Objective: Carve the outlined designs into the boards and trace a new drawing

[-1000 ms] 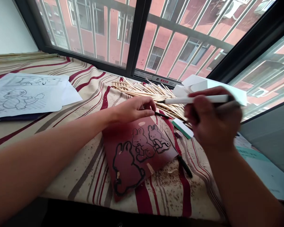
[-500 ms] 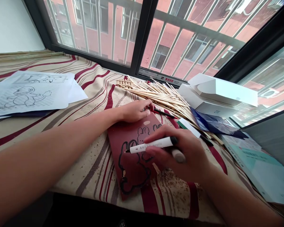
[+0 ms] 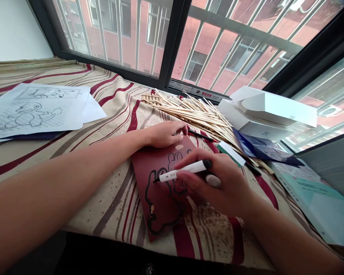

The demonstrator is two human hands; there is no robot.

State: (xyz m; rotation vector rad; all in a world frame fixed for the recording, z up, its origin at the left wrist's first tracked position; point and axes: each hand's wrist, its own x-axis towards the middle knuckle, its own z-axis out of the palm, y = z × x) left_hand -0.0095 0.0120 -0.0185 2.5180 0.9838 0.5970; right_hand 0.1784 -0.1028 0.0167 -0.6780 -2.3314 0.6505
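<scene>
A wide window with steel bars point(image 3: 174, 42) fills the far side, and a brick building shows behind it; below it, a striped cloth point(image 3: 111, 198) covers the tabletop, sprinkled with small brown crumbs. On the left of the cloth lie printed papers with a cartoon drawing point(image 3: 37, 114); on the right stand white cardboard boxes point(image 3: 272, 107), with a blue folder point(image 3: 260, 149) and a pale book point(image 3: 309, 200) near them; a loose heap of thin bamboo sticks point(image 3: 200, 120) spreads in the middle, toward the glass.

Near the front edge lies a dark red sheet point(image 3: 157, 202), tilted on the cloth, with thick black rabbit outlines point(image 3: 163, 198) on it. The right hand point(image 3: 215, 187) has come down from above the sticks, where it was a second ago, and now it is over this sheet; its grip is closed on a white marker point(image 3: 183, 171), and the marker tip touches the left rabbit outline; a grey cap point(image 3: 212, 181) sits between its fingers. The left hand point(image 3: 166, 134) stays on the sheet's upper edge, its grip loosely apart, and a thin black-handled tool point(image 3: 200, 135) lies just beside its fingertips; I cannot tell if they touch. A small green and white block point(image 3: 231, 153) rests near the sticks.
</scene>
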